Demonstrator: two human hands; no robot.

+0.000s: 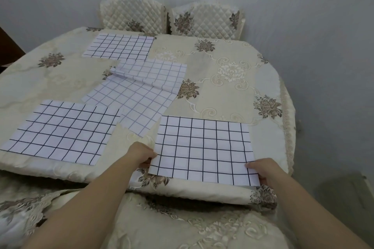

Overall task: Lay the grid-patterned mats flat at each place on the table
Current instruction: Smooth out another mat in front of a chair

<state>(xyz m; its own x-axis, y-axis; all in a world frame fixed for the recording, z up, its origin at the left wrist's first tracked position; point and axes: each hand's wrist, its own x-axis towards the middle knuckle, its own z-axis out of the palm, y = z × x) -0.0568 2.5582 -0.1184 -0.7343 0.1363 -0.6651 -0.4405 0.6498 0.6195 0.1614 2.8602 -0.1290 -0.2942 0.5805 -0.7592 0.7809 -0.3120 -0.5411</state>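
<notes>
White dark-gridded mats: near-right mat point(203, 147), near-left mat point(60, 131), far mat point(119, 47) flat; middle mat point(137, 97) askew, end curled.

The right hand point(263, 170) shows only its thumb on the nearest mat point(202, 151); its fingers are hidden beneath the sheet's near corner. The left hand point(141, 153) pinches that mat's left edge, with its fingers partly hidden underneath. The folded mat point(149, 73) covers part of the middle mat point(131, 103); whether they are one sheet cannot be told. Both forearms run off the bottom edge and the table point(232, 95) off the left edge. The table hides the lower parts of the far chairs point(131, 16).
</notes>
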